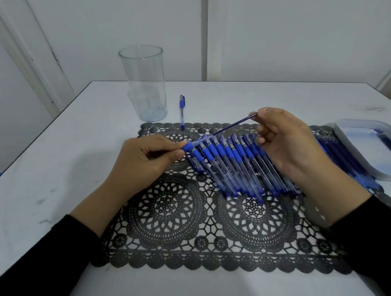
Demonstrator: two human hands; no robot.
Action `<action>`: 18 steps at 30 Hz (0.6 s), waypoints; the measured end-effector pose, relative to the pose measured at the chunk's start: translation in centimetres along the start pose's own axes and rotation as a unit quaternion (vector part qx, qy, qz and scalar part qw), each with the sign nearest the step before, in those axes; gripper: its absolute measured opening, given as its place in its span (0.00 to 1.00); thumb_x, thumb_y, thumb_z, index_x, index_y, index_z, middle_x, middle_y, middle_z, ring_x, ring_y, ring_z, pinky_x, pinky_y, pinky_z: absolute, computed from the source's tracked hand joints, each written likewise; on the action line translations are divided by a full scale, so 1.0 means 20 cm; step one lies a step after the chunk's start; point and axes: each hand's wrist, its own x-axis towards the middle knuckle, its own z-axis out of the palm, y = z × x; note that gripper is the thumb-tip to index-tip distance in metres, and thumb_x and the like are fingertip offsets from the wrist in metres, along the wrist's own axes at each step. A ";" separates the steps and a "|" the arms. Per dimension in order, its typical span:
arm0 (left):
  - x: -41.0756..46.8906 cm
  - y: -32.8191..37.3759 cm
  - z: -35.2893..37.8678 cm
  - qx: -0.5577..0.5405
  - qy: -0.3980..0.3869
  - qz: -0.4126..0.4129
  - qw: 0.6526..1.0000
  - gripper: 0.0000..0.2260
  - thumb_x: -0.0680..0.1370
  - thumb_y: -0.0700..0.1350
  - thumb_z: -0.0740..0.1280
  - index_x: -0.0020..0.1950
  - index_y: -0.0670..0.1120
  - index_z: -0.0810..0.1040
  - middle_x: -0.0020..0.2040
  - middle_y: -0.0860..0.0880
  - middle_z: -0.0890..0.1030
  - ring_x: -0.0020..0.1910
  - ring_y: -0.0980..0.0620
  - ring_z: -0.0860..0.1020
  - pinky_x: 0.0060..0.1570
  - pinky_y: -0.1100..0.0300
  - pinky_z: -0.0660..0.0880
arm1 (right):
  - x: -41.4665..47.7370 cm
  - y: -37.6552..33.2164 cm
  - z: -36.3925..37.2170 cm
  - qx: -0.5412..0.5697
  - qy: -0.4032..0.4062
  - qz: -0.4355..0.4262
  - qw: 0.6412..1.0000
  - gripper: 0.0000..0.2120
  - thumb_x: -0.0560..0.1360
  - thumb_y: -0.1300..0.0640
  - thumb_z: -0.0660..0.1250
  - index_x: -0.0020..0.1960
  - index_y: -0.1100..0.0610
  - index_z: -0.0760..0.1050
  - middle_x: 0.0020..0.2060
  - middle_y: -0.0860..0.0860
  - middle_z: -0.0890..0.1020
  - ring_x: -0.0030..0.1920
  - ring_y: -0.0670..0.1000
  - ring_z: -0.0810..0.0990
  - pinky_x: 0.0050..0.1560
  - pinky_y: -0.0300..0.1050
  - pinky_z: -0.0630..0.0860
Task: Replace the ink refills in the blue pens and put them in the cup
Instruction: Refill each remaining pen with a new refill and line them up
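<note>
— Currently, where is the work item, and how is it held?
— Centre of the frame, above the pen row. The left hand [140, 162] pinches the blue rubber grip section [188, 146] between thumb and forefinger, with the other fingers curled under. The right hand [285, 143] pinches the far end of the thin dark ink refill [233, 125] at its fingertips, and its lower fingers are loosely spread. The refill slants up to the right, clear of the mat.
— Why a two-point hold?
— By judgement, the refill is slender and likely to flex, so bracing the grip while the other hand works along the axis keeps it straight. Whether it is going in or coming out cannot be told.
— Layout?
— A row of blue-gripped clear-barrel pens [235, 167] lies side by side on the black openwork lace-pattern placemat [167, 208], centre right, within reach of both hands. Loose dark refills [340, 156] lie at the right, just beside the pale shallow plastic tray [347, 136]. The tall clear plastic cup [145, 85] stands upright at upper centre-left on the white table [47, 175] and holds no pens. A single capped blue pen [182, 111] lies just to its right.
— Handling notes?
— Rubber gives friction. The smooth, round barrels may roll, and the openwork mat probably checks that
</note>
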 end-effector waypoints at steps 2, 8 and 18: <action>0.00 0.00 0.00 0.008 0.002 0.000 1.000 0.13 0.72 0.44 0.74 0.55 0.52 0.83 0.46 0.60 0.85 0.42 0.60 0.82 0.45 0.70 0.76 | 0.02 -0.03 -0.02 0.013 0.020 -0.012 1.000 0.02 0.77 0.63 0.67 0.47 0.58 0.77 0.40 0.50 0.83 0.35 0.45 0.75 0.36 0.38 0.70; 0.02 0.02 0.04 0.012 0.005 -0.020 1.000 0.11 0.72 0.44 0.74 0.54 0.52 0.84 0.43 0.59 0.85 0.42 0.60 0.82 0.44 0.71 0.75 | 0.04 -0.15 -0.11 -0.044 0.053 -0.060 0.996 0.05 0.76 0.61 0.69 0.51 0.58 0.80 0.42 0.51 0.84 0.34 0.44 0.72 0.33 0.36 0.69; 0.15 0.27 0.27 -0.024 -0.087 -0.015 0.996 0.10 0.70 0.52 0.73 0.50 0.56 0.85 0.42 0.58 0.86 0.43 0.58 0.84 0.48 0.65 0.80 | 0.02 -0.38 -0.42 -0.363 0.137 -0.097 0.917 0.02 0.72 0.59 0.74 0.44 0.58 0.84 0.41 0.46 0.85 0.33 0.34 0.79 0.36 0.29 0.71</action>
